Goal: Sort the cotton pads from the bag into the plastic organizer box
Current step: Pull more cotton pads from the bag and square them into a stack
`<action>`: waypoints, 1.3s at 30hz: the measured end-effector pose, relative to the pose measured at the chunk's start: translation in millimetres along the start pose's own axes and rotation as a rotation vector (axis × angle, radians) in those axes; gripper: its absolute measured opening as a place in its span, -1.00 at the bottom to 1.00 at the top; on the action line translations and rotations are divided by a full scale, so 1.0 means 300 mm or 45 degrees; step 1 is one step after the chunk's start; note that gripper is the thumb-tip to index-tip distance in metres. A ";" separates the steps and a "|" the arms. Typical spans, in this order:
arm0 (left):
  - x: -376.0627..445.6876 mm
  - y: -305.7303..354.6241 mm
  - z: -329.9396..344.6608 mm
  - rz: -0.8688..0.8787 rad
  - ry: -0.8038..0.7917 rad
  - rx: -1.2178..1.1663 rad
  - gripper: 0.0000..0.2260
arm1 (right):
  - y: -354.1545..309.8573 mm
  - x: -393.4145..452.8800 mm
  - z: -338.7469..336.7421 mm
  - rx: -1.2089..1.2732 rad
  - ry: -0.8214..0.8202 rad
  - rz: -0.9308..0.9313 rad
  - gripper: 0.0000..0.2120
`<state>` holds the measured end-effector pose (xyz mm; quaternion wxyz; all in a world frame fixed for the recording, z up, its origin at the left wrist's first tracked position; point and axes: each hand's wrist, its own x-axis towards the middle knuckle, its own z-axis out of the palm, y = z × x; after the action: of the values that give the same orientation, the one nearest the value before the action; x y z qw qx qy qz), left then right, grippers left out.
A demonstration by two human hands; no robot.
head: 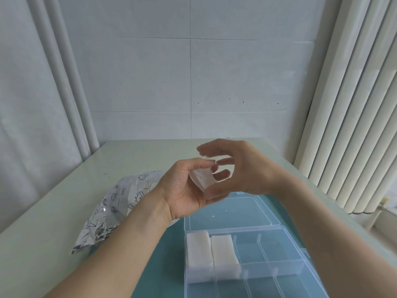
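Note:
My left hand point(184, 190) is raised above the table and grips a small stack of white cotton pads point(202, 178) between thumb and fingers. My right hand point(238, 168) hovers beside it with fingers spread and loosely curved, fingertips close to the stack. Below lies the clear plastic organizer box point(285, 261) with its lid point(232, 211) flipped open behind it. Two stacks of cotton pads point(211, 250) fill its two left compartments; the other compartments hold nothing. The patterned silver bag point(116, 209) lies on the table to the left, partly behind my left forearm.
The box stands on a teal mat point(167, 265) on a pale table point(53, 211). A tiled wall point(193, 82) closes the back, pipes point(71, 82) run down the left corner, and a white radiator point(354, 125) stands at the right.

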<state>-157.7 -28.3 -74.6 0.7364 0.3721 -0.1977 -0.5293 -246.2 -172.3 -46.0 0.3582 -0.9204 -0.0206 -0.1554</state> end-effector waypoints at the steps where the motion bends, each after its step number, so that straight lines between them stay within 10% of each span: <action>1: -0.003 -0.002 0.001 -0.011 -0.012 0.035 -0.74 | -0.001 0.001 0.003 -0.076 0.010 -0.002 -0.14; 9: 0.011 0.001 -0.007 0.039 -0.031 0.053 -0.64 | -0.005 0.000 0.006 -0.028 -0.024 -0.031 -0.38; 18: -0.006 -0.001 -0.004 0.025 0.239 0.266 -0.85 | 0.000 -0.001 -0.005 -0.089 0.014 0.048 -0.03; 31: -0.024 0.022 -0.002 0.056 0.188 0.407 -0.84 | 0.008 0.008 0.003 0.047 0.240 -0.026 -0.86; 39: -0.040 0.038 -0.005 -0.032 0.057 0.416 -0.53 | 0.005 0.005 -0.022 0.086 0.294 0.016 -0.91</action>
<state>-153.8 -14.8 -65.8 0.6635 0.5011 -0.2600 -0.4909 -246.4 -178.0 -41.8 0.3901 -0.8838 0.0212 -0.2574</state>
